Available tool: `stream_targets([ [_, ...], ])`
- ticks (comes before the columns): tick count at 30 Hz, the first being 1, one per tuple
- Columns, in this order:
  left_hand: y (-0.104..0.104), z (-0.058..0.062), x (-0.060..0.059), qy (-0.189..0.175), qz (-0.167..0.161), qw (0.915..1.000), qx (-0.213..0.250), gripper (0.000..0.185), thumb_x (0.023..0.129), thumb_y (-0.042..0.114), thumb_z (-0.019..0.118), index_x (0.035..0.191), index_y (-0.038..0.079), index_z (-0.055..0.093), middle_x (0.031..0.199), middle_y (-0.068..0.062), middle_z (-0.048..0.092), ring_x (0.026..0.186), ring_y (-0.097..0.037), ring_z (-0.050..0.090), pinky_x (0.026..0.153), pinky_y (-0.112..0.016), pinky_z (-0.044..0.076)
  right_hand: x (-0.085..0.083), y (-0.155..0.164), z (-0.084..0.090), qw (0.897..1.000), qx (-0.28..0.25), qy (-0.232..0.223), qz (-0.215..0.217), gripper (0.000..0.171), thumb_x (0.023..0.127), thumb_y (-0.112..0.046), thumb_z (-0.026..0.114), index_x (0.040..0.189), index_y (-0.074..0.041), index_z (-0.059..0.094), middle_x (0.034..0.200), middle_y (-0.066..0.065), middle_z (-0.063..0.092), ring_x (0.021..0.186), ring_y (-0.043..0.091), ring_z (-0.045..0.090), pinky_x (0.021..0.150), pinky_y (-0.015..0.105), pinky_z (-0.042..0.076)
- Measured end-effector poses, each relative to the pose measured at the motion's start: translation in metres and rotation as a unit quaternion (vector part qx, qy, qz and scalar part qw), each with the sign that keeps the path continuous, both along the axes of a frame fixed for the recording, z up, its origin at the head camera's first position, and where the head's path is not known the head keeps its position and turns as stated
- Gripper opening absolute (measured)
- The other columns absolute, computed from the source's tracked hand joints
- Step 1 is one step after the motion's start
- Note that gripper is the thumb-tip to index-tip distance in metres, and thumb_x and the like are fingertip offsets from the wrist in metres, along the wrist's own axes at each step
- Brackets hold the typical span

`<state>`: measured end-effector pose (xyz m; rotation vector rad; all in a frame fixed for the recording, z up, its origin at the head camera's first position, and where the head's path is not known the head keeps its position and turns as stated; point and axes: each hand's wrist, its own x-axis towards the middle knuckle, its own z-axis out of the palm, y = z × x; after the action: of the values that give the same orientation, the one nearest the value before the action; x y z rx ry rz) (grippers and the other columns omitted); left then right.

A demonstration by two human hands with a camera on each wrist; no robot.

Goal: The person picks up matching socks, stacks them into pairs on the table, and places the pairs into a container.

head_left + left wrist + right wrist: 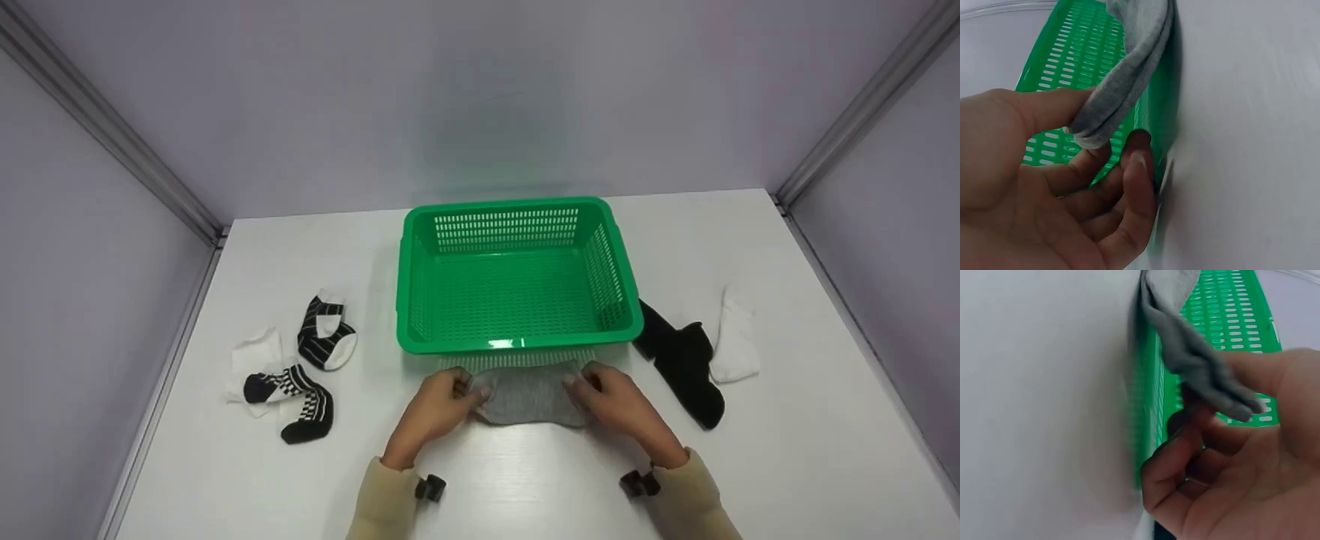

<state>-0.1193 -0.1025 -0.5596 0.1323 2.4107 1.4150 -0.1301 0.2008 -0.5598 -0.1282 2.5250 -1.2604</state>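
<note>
A grey sock [529, 394] is stretched sideways between both hands, just in front of the green basket. My left hand [442, 401] pinches its left end between thumb and fingers; in the left wrist view the folded edge of the sock [1123, 84] runs up from the thumb tip. At the other end, my right hand [616, 397] pinches the fabric the same way, and the right wrist view shows the sock [1196, 360] doubled over at the thumb and index finger. The remaining fingers of both hands curl loosely below the cloth.
The green basket [517, 341] stands mid-table with nothing inside. To the left lie a black striped sock [322, 334], a black-and-white checkered sock [307, 405] and white socks [255, 352]. Black socks [686, 360] and a white sock [735, 341] lie on the right. Walls enclose the table.
</note>
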Motion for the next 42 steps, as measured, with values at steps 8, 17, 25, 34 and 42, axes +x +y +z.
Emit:
stream_targets([
  [8,-0.017,-0.004,0.004,-0.124,0.026,0.9595,0.251,0.050,0.100,0.011,0.070,0.138,-0.017,0.052,0.121,-0.022,0.076,0.105,-0.020,0.076,0.095,-0.039,0.062,0.002,0.003,0.000,0.997,-0.051,-0.025,-0.045,0.050,0.107,-0.047,0.057,0.071,-0.015,0.048,0.062,-0.006,0.041,0.058,0.010,0.039,0.058,0.026,0.037],
  [17,-0.025,-0.007,0.010,-0.181,0.044,0.9373,0.295,0.032,0.098,0.006,0.070,0.124,-0.012,0.065,0.100,-0.002,0.078,0.094,-0.012,0.075,0.086,-0.031,0.062,0.012,0.014,0.007,0.994,-0.102,-0.012,-0.025,0.045,0.103,-0.042,0.066,0.075,-0.008,0.059,0.065,-0.006,0.042,0.059,0.005,0.039,0.058,0.022,0.035],
  [25,-0.023,0.033,0.009,-0.092,-0.040,0.9868,0.127,0.052,0.097,0.025,0.076,0.136,-0.008,0.063,0.117,-0.014,0.075,0.097,-0.013,0.069,0.083,-0.030,0.058,0.013,0.025,0.046,0.991,-0.130,0.009,0.030,0.026,0.101,-0.034,0.071,0.097,-0.009,0.072,0.065,-0.009,0.047,0.057,0.002,0.044,0.053,0.021,0.039],
  [34,-0.018,0.058,0.001,-0.082,-0.048,0.9806,0.171,0.038,0.101,0.018,0.070,0.130,-0.006,0.062,0.113,-0.012,0.070,0.083,-0.013,0.073,0.071,-0.033,0.064,0.001,0.035,0.074,0.990,-0.134,0.020,0.028,0.023,0.101,-0.027,0.073,0.107,-0.005,0.075,0.080,-0.005,0.068,0.068,0.006,0.061,0.061,0.025,0.051],
  [42,-0.019,0.072,-0.012,-0.078,-0.009,0.9720,0.222,0.032,0.101,0.012,0.069,0.127,-0.005,0.062,0.114,-0.012,0.066,0.090,-0.018,0.078,0.094,-0.043,0.063,-0.013,0.027,0.090,0.993,-0.098,0.064,0.016,0.021,0.101,-0.029,0.072,0.107,-0.009,0.075,0.087,0.003,0.072,0.074,0.009,0.062,0.069,0.025,0.051],
])
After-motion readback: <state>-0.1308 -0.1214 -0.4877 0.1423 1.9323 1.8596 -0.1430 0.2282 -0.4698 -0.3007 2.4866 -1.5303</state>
